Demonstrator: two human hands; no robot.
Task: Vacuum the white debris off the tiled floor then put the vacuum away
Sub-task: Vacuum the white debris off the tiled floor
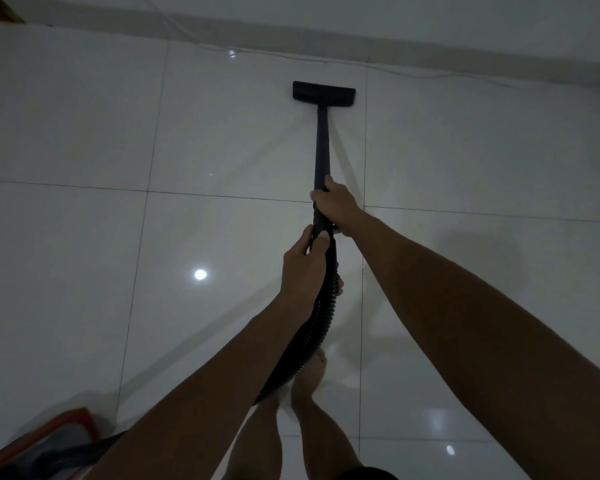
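Hands gripped the vacuum: our right hand (335,206) curled around the black wand (321,147), our left hand (303,268) around the hose (312,327) just below. Its floor head (323,93) sat flat on the tiled floor (84,133) near the wall.

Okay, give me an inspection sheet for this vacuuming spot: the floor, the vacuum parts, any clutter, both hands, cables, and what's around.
Surface: glossy pale tiled floor with dark grout lines and lamp reflections; no white debris visible in this dim view.
Job's things: black floor nozzle flat on the tile near the wall; black wand runs back to a ribbed hose; red vacuum body at lower left, partly out of view.
Clutter: nothing seen.
Grippers: right hand grips the wand; left hand grips where wand meets hose.
Cables: thin pale cord lies along the floor by the wall.
Surroundings: pale wall with skirting; person's bare foot under the hose.
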